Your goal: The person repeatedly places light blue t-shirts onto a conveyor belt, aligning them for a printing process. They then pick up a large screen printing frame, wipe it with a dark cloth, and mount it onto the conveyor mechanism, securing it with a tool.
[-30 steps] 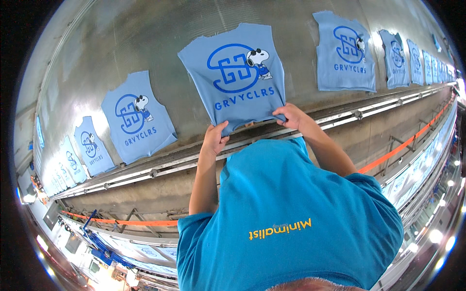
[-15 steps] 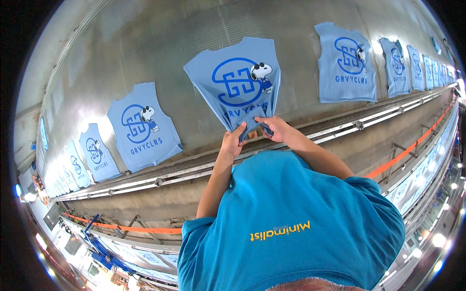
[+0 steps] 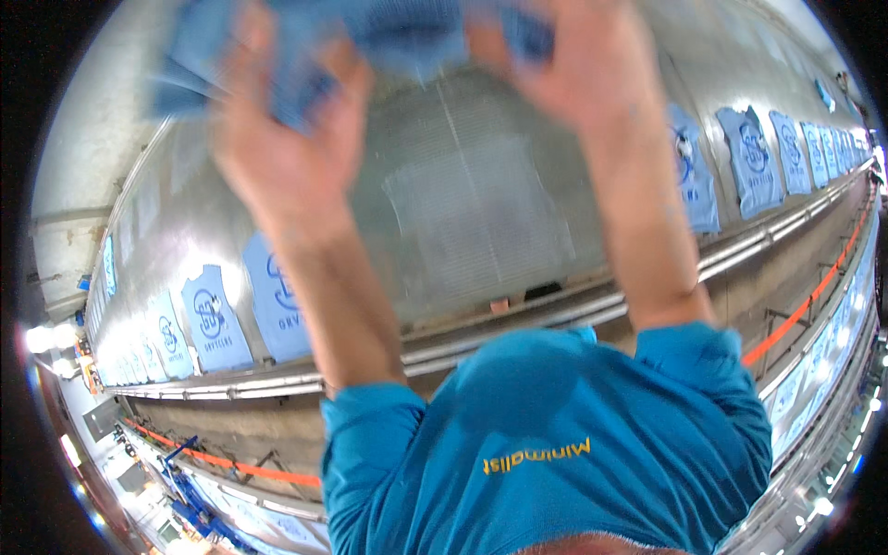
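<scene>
High at the top edge I hold a light blue printed fabric piece point(image 3: 407, 23), bunched and blurred. My left hand point(image 3: 287, 120) grips it at the upper left, and my right hand point(image 3: 573, 69) grips it at the upper right. Below them, a bare grey board point(image 3: 472, 213) shows a faint pale outline the shape of such a piece. Similar cut pieces with a blue print lie on either side, one point(image 3: 273, 305) partly behind my left forearm and another point(image 3: 696, 171) behind my right.
Rows of blue printed pieces point(image 3: 217, 319) run along the long board both ways. A metal rail point(image 3: 740, 254) edges it near my body. Beyond are an orange strip point(image 3: 795, 319), a second line of printed pieces point(image 3: 795, 398) and blue machinery point(image 3: 194, 490).
My hands have risen sharply toward the top of the view, lifting the middle piece off the board and uncovering the bare surface beneath it.
</scene>
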Action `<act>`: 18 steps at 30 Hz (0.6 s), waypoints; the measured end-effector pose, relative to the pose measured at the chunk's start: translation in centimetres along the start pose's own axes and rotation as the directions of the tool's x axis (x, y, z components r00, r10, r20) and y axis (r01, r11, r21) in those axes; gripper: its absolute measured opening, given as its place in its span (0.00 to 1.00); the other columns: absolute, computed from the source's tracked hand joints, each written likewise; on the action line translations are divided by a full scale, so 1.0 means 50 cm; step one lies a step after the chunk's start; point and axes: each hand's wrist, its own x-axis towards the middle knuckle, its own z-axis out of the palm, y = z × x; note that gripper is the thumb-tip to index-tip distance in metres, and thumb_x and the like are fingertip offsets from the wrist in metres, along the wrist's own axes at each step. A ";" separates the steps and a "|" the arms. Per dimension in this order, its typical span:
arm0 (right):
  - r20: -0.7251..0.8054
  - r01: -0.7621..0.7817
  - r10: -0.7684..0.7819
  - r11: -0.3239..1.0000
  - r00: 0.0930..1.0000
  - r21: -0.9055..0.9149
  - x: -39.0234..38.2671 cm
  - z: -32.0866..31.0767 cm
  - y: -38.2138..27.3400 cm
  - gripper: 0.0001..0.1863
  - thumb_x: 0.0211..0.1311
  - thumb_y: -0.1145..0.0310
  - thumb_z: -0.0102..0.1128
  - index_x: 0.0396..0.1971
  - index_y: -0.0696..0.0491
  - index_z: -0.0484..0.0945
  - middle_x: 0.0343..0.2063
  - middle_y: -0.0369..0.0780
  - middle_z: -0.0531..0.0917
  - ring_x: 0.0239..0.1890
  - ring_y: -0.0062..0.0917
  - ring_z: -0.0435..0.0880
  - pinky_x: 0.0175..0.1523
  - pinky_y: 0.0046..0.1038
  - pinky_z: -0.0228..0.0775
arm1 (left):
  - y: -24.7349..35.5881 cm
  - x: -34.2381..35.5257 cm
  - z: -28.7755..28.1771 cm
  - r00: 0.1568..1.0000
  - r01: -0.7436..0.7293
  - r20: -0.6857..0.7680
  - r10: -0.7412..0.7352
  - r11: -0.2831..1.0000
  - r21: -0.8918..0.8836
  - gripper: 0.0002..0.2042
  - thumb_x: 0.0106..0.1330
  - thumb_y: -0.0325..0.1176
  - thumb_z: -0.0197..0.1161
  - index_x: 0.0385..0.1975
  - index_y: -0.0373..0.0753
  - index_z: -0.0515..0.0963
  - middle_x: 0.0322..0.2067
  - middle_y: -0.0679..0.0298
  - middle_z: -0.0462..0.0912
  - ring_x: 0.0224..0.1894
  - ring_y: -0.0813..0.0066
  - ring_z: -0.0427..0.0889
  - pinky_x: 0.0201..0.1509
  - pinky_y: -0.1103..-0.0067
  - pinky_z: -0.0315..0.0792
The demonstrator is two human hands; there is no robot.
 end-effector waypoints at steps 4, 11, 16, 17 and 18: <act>0.166 0.139 -0.139 0.990 0.976 0.012 0.067 0.004 -0.067 0.14 0.59 0.63 0.66 0.42 0.53 0.76 0.35 0.36 0.79 0.34 0.22 0.76 0.38 0.26 0.66 | 0.137 0.062 -0.009 0.920 0.203 0.335 -0.204 0.978 0.038 0.12 0.66 0.39 0.62 0.33 0.37 0.71 0.26 0.66 0.70 0.31 0.73 0.68 0.32 0.80 0.66; -0.495 -0.609 0.528 0.793 0.690 -0.002 -0.454 -0.085 0.105 0.32 0.57 0.54 0.68 0.60 0.51 0.72 0.54 0.40 0.77 0.54 0.30 0.78 0.54 0.34 0.71 | -0.093 -0.488 -0.288 0.733 0.540 -0.628 -0.264 0.786 0.301 0.22 0.70 0.52 0.57 0.50 0.39 0.75 0.33 0.68 0.81 0.25 0.84 0.78 0.17 0.86 0.70; -0.395 -0.563 0.666 0.746 0.632 0.357 -0.715 -0.112 0.069 0.21 0.69 0.62 0.55 0.52 0.62 0.75 0.48 0.46 0.82 0.47 0.31 0.83 0.54 0.31 0.74 | -0.065 -0.698 -0.198 0.685 0.566 -0.643 -0.344 0.806 0.173 0.20 0.71 0.49 0.55 0.47 0.37 0.76 0.38 0.63 0.83 0.30 0.79 0.83 0.24 0.83 0.74; -0.464 -0.519 0.670 0.742 0.579 0.424 -0.715 -0.124 0.082 0.16 0.68 0.60 0.57 0.45 0.59 0.78 0.40 0.42 0.84 0.40 0.27 0.84 0.47 0.29 0.74 | -0.073 -0.707 -0.228 0.661 0.557 -0.673 -0.331 0.818 0.145 0.19 0.71 0.49 0.56 0.44 0.38 0.76 0.39 0.64 0.82 0.33 0.78 0.83 0.25 0.81 0.75; -0.520 -0.509 0.673 0.739 0.526 0.441 -0.696 -0.156 0.114 0.15 0.67 0.59 0.59 0.43 0.57 0.78 0.37 0.40 0.83 0.38 0.26 0.83 0.44 0.29 0.74 | -0.081 -0.671 -0.234 0.631 0.516 -0.713 -0.306 0.851 0.092 0.17 0.71 0.49 0.57 0.43 0.39 0.76 0.38 0.65 0.82 0.34 0.77 0.83 0.27 0.79 0.75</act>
